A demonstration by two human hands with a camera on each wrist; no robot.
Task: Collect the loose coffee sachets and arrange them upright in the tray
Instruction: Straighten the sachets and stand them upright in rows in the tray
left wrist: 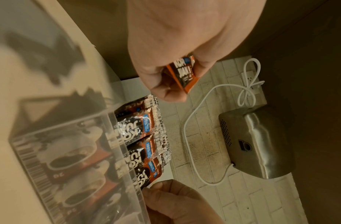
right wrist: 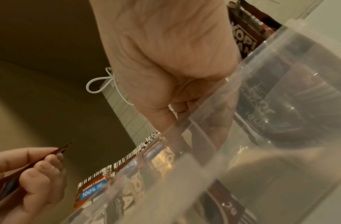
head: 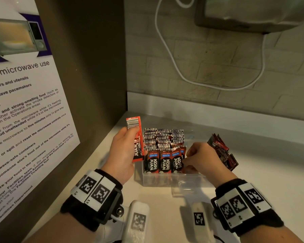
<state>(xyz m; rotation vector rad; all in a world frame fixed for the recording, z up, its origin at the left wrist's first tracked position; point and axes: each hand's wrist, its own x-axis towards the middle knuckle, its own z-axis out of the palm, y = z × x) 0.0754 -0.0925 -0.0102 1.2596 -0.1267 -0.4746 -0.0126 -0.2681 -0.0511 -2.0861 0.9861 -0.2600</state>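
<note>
Sachet [head: 136, 138] pinched upright in left hand [head: 123, 151] grip; right hand [head: 201, 157] fingers curled inside tray [head: 165, 178].

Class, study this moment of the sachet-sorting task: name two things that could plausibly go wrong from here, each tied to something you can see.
1. The left hand holds its sachet beside the tray; pushed into the tightly packed upright rows, it could bend or tip neighbours.
2. The right hand is working at the front-row sachets; shifting them may topple that row. The loose pile still waits outside.
</note>
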